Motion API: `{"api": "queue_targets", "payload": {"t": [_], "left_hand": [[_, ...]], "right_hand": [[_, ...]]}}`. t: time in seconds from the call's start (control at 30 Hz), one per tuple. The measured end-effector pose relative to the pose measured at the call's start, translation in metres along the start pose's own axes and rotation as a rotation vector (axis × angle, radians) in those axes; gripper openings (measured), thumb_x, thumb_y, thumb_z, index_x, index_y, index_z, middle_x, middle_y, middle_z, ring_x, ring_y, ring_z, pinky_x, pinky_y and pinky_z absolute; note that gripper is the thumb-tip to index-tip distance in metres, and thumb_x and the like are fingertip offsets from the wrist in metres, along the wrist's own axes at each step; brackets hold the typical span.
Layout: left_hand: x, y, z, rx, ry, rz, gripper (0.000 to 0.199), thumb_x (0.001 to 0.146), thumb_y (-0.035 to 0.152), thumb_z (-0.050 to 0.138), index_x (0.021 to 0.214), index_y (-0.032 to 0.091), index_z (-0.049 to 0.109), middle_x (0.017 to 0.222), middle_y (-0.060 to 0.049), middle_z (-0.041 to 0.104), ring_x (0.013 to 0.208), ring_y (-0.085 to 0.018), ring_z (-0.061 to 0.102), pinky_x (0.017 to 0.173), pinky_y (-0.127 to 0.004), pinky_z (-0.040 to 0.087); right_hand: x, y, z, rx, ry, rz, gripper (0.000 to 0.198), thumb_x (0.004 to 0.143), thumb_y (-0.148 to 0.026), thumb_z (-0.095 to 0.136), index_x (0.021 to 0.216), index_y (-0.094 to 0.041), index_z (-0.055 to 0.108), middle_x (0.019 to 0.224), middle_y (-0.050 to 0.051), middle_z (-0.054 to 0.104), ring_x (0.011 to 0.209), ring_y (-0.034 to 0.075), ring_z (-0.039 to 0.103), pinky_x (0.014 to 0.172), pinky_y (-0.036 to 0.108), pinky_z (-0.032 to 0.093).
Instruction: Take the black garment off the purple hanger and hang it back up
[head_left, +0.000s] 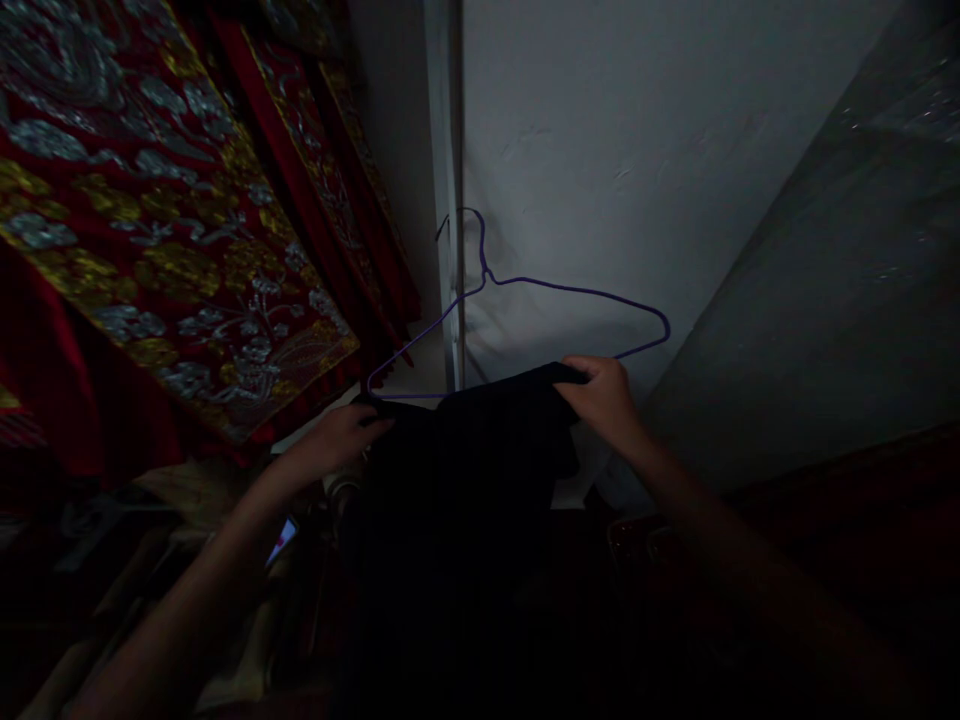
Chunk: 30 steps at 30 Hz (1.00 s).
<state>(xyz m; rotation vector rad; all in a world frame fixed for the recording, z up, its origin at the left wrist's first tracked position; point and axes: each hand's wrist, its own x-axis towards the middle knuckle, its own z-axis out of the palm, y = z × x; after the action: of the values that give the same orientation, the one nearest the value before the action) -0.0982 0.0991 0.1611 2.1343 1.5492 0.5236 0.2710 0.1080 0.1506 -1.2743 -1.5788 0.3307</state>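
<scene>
Dim room. Purple wire hanger (525,300) hangs by its hook at a white wall (637,150). Dark garment (457,500) lies draped over the hanger's bottom bar, hanging down. Left hand (341,435) pinches the cloth at the bar's left end; right hand (604,395) grips its upper right edge, fingers closed. Draping looks mostly done, edges unsettled. No containers discernible. Red embroidered fabric (172,220) hangs left.

Dark garment (465,520), bottom edge cut off
</scene>
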Motion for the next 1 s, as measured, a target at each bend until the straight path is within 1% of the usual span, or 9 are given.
{"api": "queue_targets", "payload": {"t": [0.13, 0.27, 0.37, 0.47, 0.6, 0.7, 0.8, 0.93, 1.0], "left_hand": [[-0.001, -0.007, -0.01, -0.195, 0.1, 0.033, 0.041, 0.08, 0.058, 0.06, 0.08, 0.019, 0.072, 0.081, -0.001, 0.072, 0.077, -0.021, 0.063, 0.072, -0.03, 0.047], [-0.004, 0.005, -0.024, -0.214, 0.369, 0.068, 0.029, 0.08, 0.047, 0.061, 0.075, 0.019, 0.066, 0.075, -0.001, 0.065, 0.073, -0.018, 0.059, 0.068, -0.028, 0.045], [0.0, 0.025, -0.031, -0.174, 0.517, 0.197, 0.023, 0.082, 0.04, 0.061, 0.073, 0.019, 0.061, 0.077, -0.001, 0.062, 0.076, -0.019, 0.059, 0.071, -0.029, 0.046], [0.013, 0.045, -0.03, -0.125, 0.51, 0.355, 0.017, 0.087, 0.033, 0.058, 0.094, 0.019, 0.065, 0.094, -0.004, 0.068, 0.089, -0.021, 0.064, 0.082, -0.031, 0.05], [0.036, 0.05, -0.022, 0.01, 0.525, 0.5, 0.034, 0.094, 0.019, 0.045, 0.125, 0.017, 0.059, 0.112, -0.008, 0.071, 0.107, -0.022, 0.066, 0.098, -0.036, 0.049], [0.045, 0.04, -0.023, 0.05, 0.549, 0.503, 0.033, 0.096, 0.017, 0.042, 0.12, 0.016, 0.064, 0.104, -0.007, 0.072, 0.1, -0.022, 0.068, 0.094, -0.035, 0.051], [0.045, 0.031, -0.029, 0.108, 0.595, 0.501, 0.03, 0.098, 0.02, 0.042, 0.113, 0.015, 0.067, 0.106, -0.009, 0.07, 0.099, -0.023, 0.067, 0.094, -0.037, 0.052], [0.041, 0.029, -0.033, 0.183, 0.6, 0.533, 0.03, 0.1, 0.022, 0.041, 0.112, 0.016, 0.068, 0.11, -0.011, 0.063, 0.103, -0.025, 0.062, 0.095, -0.041, 0.051], [0.041, 0.03, -0.032, 0.209, 0.617, 0.527, 0.03, 0.1, 0.022, 0.041, 0.112, 0.017, 0.068, 0.114, -0.011, 0.06, 0.107, -0.025, 0.06, 0.097, -0.041, 0.05]], "right_hand": [[-0.001, -0.004, 0.002, 0.033, 0.03, 0.028, 0.019, 0.065, -0.034, 0.06, 0.055, -0.019, 0.057, 0.051, -0.003, 0.044, 0.054, 0.013, 0.044, 0.05, 0.025, 0.029], [-0.002, -0.007, 0.008, 0.091, 0.01, 0.058, 0.022, 0.064, -0.038, 0.063, 0.055, -0.019, 0.059, 0.052, -0.003, 0.046, 0.055, 0.014, 0.045, 0.05, 0.025, 0.03], [-0.008, -0.008, 0.018, 0.136, 0.024, 0.05, 0.021, 0.067, -0.039, 0.063, 0.061, -0.018, 0.064, 0.058, 0.0, 0.055, 0.059, 0.016, 0.05, 0.056, 0.027, 0.037], [-0.015, -0.009, 0.026, 0.149, 0.027, 0.011, 0.018, 0.068, -0.036, 0.059, 0.06, -0.02, 0.062, 0.059, 0.0, 0.057, 0.061, 0.017, 0.052, 0.059, 0.029, 0.04], [-0.018, -0.016, 0.024, 0.164, -0.026, -0.024, 0.013, 0.067, -0.028, 0.051, 0.059, -0.021, 0.058, 0.057, -0.001, 0.054, 0.058, 0.017, 0.052, 0.056, 0.028, 0.039], [-0.018, -0.023, 0.01, 0.156, 0.012, -0.058, 0.029, 0.068, -0.022, 0.056, 0.093, -0.02, 0.072, 0.076, 0.001, 0.068, 0.068, 0.018, 0.061, 0.059, 0.028, 0.044], [-0.019, -0.028, -0.007, 0.162, 0.157, -0.008, 0.064, 0.07, -0.021, 0.067, 0.134, -0.022, 0.059, 0.075, 0.001, 0.069, 0.062, 0.019, 0.063, 0.051, 0.027, 0.044], [-0.019, -0.026, -0.028, 0.186, 0.304, 0.039, 0.094, 0.069, -0.023, 0.077, 0.154, -0.021, 0.038, 0.072, 0.001, 0.07, 0.058, 0.021, 0.066, 0.048, 0.028, 0.048], [-0.014, -0.023, -0.039, 0.173, 0.264, 0.074, 0.09, 0.068, -0.026, 0.08, 0.15, -0.02, 0.045, 0.071, 0.002, 0.071, 0.057, 0.021, 0.066, 0.046, 0.028, 0.048]]}}
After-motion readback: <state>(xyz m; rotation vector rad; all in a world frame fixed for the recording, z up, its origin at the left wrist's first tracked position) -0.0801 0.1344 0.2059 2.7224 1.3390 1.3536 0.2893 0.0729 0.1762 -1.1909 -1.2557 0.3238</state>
